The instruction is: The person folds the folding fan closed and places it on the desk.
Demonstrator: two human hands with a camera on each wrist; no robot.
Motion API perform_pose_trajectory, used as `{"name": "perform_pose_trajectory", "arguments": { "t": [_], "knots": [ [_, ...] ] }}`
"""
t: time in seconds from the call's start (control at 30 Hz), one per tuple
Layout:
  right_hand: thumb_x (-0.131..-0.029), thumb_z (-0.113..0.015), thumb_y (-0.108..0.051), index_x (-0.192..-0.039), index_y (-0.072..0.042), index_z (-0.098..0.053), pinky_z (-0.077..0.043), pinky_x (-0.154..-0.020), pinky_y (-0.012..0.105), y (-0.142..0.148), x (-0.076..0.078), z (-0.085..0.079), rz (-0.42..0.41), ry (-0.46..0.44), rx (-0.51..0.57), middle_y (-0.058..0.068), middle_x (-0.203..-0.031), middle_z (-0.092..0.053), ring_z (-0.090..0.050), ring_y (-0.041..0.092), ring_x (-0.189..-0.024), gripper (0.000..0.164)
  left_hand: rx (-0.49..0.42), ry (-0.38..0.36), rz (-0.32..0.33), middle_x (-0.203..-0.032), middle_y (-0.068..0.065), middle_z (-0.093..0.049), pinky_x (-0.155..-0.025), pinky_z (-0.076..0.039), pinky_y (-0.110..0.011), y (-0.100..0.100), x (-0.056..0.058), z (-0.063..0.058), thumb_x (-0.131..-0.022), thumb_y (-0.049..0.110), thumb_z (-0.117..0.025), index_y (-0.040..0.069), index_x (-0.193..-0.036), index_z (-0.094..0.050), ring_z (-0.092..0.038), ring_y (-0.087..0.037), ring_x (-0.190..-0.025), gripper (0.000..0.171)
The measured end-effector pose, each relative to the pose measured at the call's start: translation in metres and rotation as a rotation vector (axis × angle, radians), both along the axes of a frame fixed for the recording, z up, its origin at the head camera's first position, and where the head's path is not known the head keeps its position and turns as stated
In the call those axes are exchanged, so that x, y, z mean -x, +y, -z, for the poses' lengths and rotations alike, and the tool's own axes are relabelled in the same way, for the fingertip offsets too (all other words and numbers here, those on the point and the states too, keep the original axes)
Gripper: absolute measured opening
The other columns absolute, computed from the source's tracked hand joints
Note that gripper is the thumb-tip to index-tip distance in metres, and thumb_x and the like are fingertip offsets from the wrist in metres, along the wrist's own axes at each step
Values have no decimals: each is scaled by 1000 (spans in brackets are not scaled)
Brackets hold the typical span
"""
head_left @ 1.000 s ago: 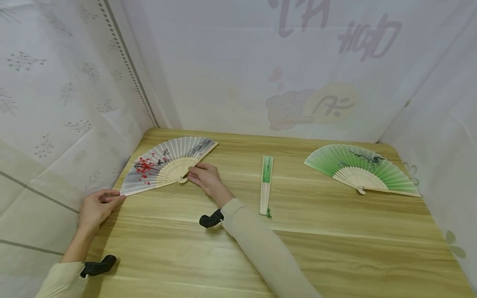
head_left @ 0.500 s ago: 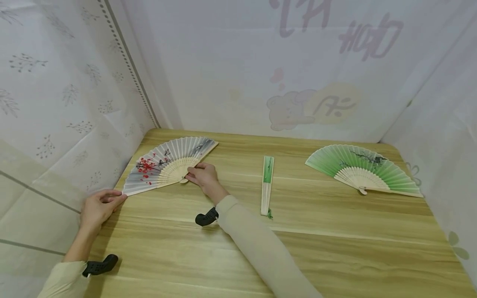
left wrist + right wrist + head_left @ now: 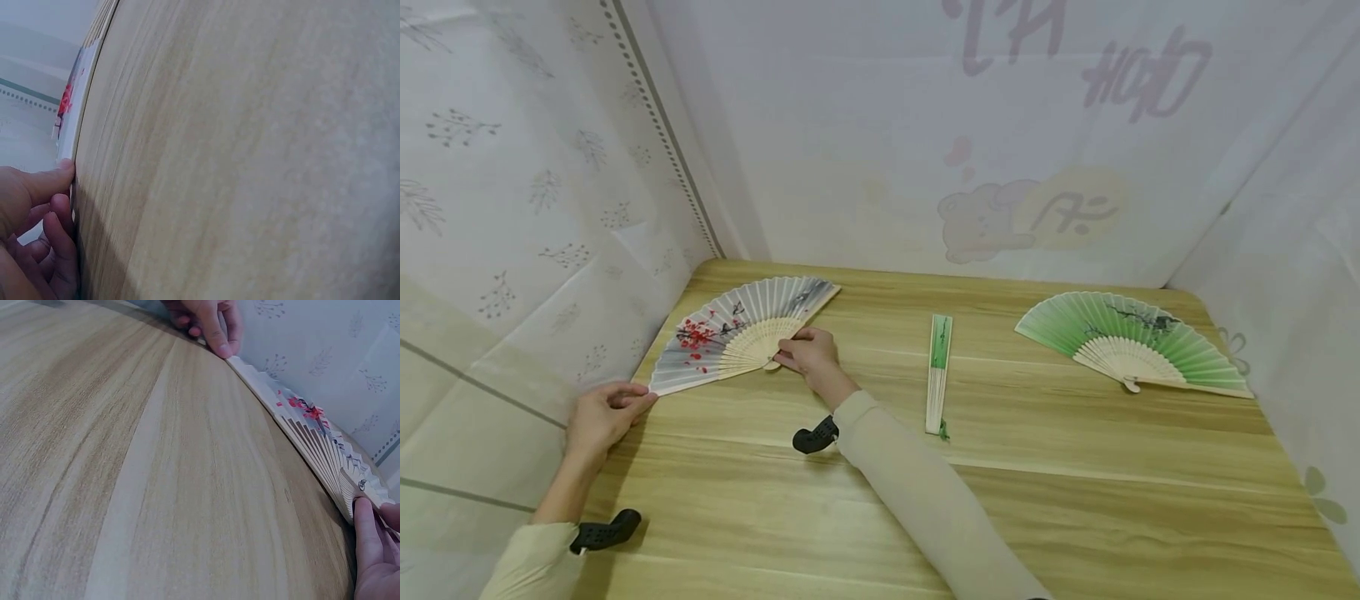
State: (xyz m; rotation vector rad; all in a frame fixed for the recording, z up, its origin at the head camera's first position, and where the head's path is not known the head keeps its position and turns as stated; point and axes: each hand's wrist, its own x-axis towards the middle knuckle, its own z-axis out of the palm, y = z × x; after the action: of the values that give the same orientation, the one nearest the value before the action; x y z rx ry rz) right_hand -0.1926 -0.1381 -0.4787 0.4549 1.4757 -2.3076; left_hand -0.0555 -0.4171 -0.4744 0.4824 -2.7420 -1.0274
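Note:
An unfolded grey folding fan (image 3: 760, 342) with red blossoms lies spread at the table's back left. At its left tip, my left hand (image 3: 598, 423) pinches the end of the outer rib. In the left wrist view the thumb (image 3: 47, 184) lies on that tip, with the other fingers curled beneath. My right hand (image 3: 815, 360) grips the other outer rib close to the pivot, its thumb and fingers on either side in the right wrist view. Right of that hand lies a folded green fan (image 3: 937, 375) with a green tassel. Farther right an unfolded green fan (image 3: 1127, 342) rests flat.
The wood-grain table (image 3: 880, 508) reaches a printed curtain (image 3: 850, 150) at the back. Patterned cloth (image 3: 535, 250) hangs along the left edge, near my left hand. A black wrist mount (image 3: 816, 435) sticks out from each sleeve.
Both hands keep their hold on the grey fan, which stays spread in place. My right forearm has shifted slightly left; the view itself drifts a little.

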Motion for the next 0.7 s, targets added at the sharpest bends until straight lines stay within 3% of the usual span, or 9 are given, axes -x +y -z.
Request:
{"name": "perform_pose_trajectory", "arguments": {
  "t": [0.2, 0.43, 0.7],
  "knots": [
    [-85, -71, 19, -98, 11, -61, -60, -72, 37, 4, 0, 4, 2, 2, 16, 22, -90, -63, -70, 33, -79, 18, 38, 39, 49, -72, -3, -67, -55, -39, -26, 2, -2, 3, -94, 20, -76, -6, -103, -73, -56, -8, -58, 28],
    [-85, -70, 19, -100, 6, -60, -60, -74, 36, 12, 1, 1, -24, 28, 70, 21, -93, -61, -69, 32, -81, 22, -112, 33, 54, -75, -1, -67, -51, -46, -22, 2, 2, 4, -97, 16, -73, -15, -109, -67, -58, -10, -57, 33],
    [-87, -68, 19, -97, 4, -58, -60, -76, 35, 25, 2, -14, -102, 107, 110, 18, -91, -63, -67, 27, -78, 21, -242, 111, 78, -79, 7, -67, -51, -51, -20, 5, 2, -1, -97, 11, -72, -14, -108, -64, -58, -9, -60, 28]
  ]
}}
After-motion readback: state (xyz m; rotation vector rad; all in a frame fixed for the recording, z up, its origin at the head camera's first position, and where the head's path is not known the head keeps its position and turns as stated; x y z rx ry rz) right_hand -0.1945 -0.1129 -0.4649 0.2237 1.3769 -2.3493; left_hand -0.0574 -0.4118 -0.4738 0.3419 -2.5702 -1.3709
